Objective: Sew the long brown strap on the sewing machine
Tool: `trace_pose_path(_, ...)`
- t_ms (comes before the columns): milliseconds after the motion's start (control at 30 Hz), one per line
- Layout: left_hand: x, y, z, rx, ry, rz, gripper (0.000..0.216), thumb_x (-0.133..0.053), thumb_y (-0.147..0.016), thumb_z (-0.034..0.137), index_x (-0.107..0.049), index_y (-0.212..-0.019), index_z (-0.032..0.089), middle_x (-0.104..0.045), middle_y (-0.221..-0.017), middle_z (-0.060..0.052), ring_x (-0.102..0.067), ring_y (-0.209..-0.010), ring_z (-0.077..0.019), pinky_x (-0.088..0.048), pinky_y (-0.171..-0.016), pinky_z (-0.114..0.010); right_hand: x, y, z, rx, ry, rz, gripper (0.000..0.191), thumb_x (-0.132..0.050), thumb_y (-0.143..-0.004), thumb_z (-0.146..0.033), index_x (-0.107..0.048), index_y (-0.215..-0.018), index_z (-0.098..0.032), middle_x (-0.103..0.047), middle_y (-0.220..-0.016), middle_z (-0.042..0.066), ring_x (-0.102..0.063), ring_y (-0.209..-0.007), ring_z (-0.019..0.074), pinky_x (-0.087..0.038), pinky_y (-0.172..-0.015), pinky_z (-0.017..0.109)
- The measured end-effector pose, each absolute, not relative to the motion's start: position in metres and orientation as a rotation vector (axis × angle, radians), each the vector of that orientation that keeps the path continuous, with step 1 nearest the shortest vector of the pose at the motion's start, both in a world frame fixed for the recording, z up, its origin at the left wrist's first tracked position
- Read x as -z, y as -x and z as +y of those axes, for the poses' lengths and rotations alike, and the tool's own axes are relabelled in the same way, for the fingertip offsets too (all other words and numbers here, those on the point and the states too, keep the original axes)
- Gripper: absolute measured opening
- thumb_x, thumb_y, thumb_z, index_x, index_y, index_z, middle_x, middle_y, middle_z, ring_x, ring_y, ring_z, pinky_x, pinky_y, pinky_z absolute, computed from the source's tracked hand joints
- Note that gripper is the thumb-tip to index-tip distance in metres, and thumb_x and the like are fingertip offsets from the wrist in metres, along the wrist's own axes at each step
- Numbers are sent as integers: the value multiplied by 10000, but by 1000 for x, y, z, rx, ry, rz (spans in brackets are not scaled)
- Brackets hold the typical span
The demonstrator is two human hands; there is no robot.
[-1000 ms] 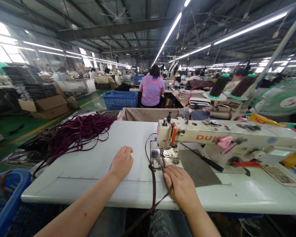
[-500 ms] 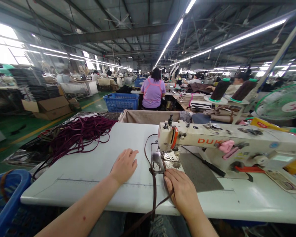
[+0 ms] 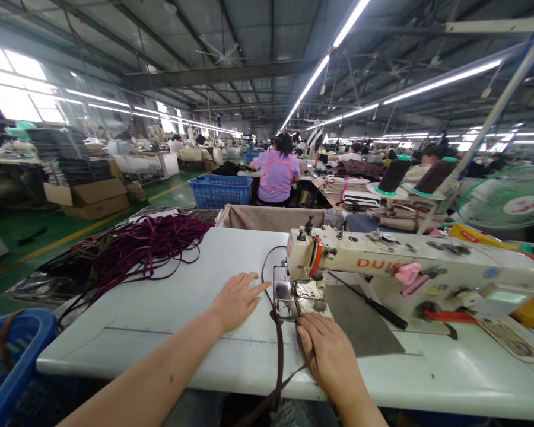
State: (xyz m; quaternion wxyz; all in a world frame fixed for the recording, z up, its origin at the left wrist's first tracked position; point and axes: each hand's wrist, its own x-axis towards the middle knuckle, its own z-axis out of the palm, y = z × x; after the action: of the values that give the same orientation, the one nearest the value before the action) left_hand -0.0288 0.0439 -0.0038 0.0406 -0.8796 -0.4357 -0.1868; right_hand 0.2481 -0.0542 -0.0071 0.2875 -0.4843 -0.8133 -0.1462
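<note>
A white sewing machine [image 3: 409, 267] stands on the pale table [image 3: 178, 350], its head over a metal needle plate [image 3: 285, 290]. My right hand [image 3: 327, 350] lies just in front of the plate, its fingers closed over a narrow brown strap [image 3: 279, 356]. One stretch of strap runs from under those fingers to the presser foot. Other lengths cross and hang over the table's front edge, and a thin loop curves left of the plate. My left hand [image 3: 238, 299] hovers over or rests on the table left of the plate, fingers spread, index finger pointing toward it, holding nothing.
A heap of dark purple straps [image 3: 146, 249] lies at the table's left. Blue baskets stand at the lower left [image 3: 18, 356] and beyond the table [image 3: 220, 190]. A black-handled tool [image 3: 382, 311] rests beneath the machine arm. A fan [image 3: 516, 201] is at right; a co-worker [image 3: 276, 172] sits ahead.
My left hand has moved right, nearer the needle plate, and its index finger is now stretched out. My right hand stays on the strap. The camera view has shifted slightly.
</note>
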Motion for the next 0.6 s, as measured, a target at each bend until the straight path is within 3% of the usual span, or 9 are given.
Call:
trace_pose_path(133,1,28,41,585,2683,-1331,260,-549,-1031,245,-688,-1237,323,-618,-1285,-78,-556,-1172,-277,-476,-1024,-464,7,-249,-53,405,1278,-2158,321,-457,-1103,-331,-758,-1135,-224,-795,-1147,66,-748,-1070,229,-569,-958,403)
trace_pose_path(267,-1,28,20,546,2727,-1300,121,-566,-1023,201,-670,-978,245,-629,-1052,-58,-585,-1001,-242,-511,-917,-400,6,-248,-53,391,1283,-2156,306,-475,-1099,-335,-759,-1131,-226,-794,-1155,65,-747,-1069,230,-568,-957,401)
trace_pose_path(467,6,29,-56,592,3131,-1332,233,-414,-1076,213,-622,-975,237,-631,-1137,-75,-587,-1073,-221,-503,-991,-365,8,-248,-55,349,1302,-2157,308,-469,-1102,-324,-759,-1132,-221,-792,-1172,56,-738,-1093,236,-561,-984,412)
trace_pose_path(600,21,41,-103,196,3644,-1368,208,-473,-1053,348,-666,-987,306,-652,-1144,-75,-614,-1050,-248,-533,-939,-378,9,-248,-54,342,1287,-2145,301,-480,-1096,-317,-761,-1144,-219,-789,-1181,63,-737,-1095,238,-564,-987,418)
